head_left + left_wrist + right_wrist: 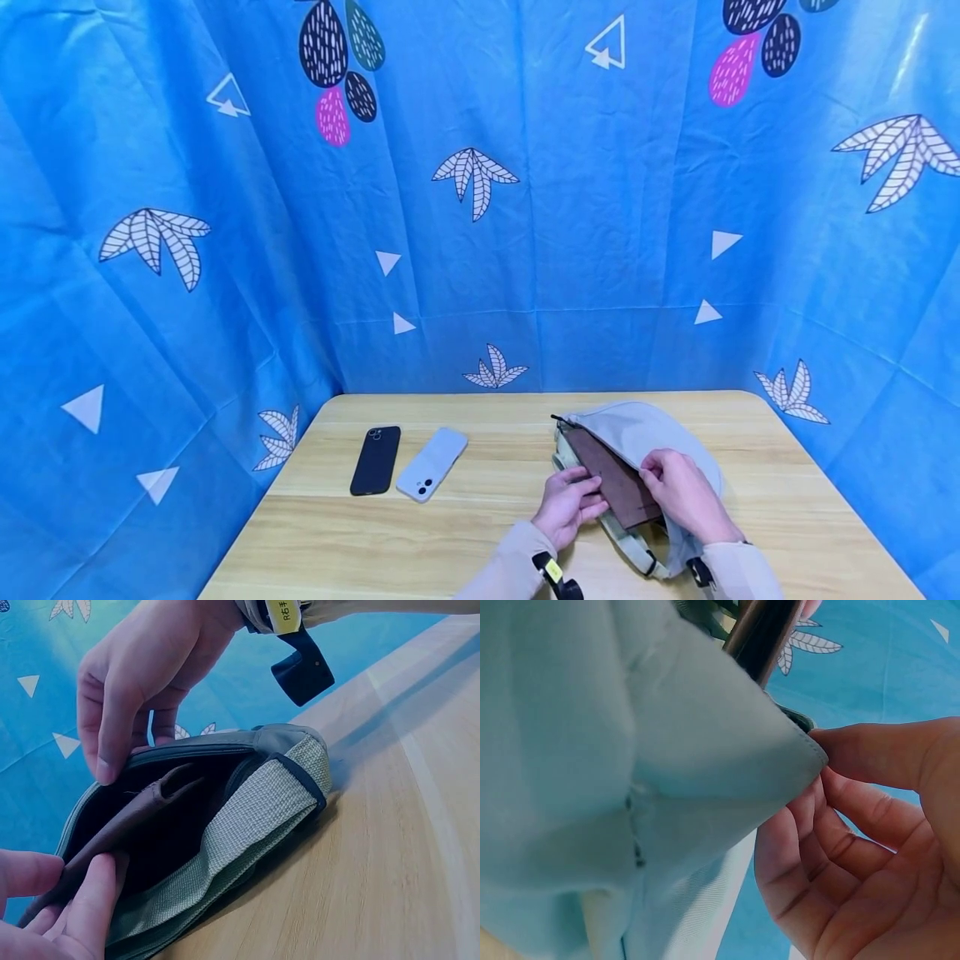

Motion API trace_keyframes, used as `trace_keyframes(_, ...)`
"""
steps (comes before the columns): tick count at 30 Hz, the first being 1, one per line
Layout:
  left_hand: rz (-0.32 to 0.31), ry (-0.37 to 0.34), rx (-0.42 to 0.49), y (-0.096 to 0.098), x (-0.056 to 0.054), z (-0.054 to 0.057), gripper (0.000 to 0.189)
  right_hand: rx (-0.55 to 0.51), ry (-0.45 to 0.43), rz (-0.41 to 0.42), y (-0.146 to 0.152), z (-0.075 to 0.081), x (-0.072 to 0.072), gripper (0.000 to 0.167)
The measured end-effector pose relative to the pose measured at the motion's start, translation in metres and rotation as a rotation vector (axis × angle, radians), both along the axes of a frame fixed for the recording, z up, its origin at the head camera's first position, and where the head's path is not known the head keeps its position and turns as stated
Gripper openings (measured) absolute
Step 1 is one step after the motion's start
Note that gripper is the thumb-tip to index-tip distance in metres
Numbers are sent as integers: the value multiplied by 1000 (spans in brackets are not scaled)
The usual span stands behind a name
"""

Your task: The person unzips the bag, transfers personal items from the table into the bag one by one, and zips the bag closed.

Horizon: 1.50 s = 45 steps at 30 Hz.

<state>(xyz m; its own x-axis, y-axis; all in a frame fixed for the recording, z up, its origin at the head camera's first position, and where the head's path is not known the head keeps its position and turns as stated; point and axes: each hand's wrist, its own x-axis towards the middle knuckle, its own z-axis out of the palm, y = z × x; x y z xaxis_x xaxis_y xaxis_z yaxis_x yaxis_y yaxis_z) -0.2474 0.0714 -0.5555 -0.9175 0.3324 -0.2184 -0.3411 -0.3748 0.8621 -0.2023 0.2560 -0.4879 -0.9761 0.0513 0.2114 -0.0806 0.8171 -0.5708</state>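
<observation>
A light grey bag (675, 433) with a woven strap (262, 802) lies on the right half of the table, its zipped mouth spread wide. Partly inside that mouth is a flat brown leather-like wallet (611, 479), which my left hand (568, 504) pinches between thumb and fingers. My right hand (686, 492) pinches the edge of the bag's opening and holds it up, as the right wrist view shows close by. In the left wrist view the wallet (124, 814) slants into the dark interior; its lower end is hidden behind the left fingers.
To the left on the wooden table (315, 542) lie a black phone (375, 461) and, beside it, a pale phone (432, 464), both with cameras facing up. Blue patterned cloth (600, 250) hangs behind the table and along both sides.
</observation>
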Motion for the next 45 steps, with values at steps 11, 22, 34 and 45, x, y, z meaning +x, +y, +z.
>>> trace_keyframes(11,-14,-4,-34,13,-1,-1,36,-8,-10,3,-1,1,0,9)
trace_keyframes(22,-9,-10,-33,24,-3,-2,28,-16,-17,3,-3,-1,-1,9)
trace_keyframes(34,13,-17,-56,30,-5,3,30,-3,-2,3,-3,-1,-2,10)
trace_keyframes(45,17,-7,-52,37,-7,3,33,7,2,2,-6,-1,-1,12)
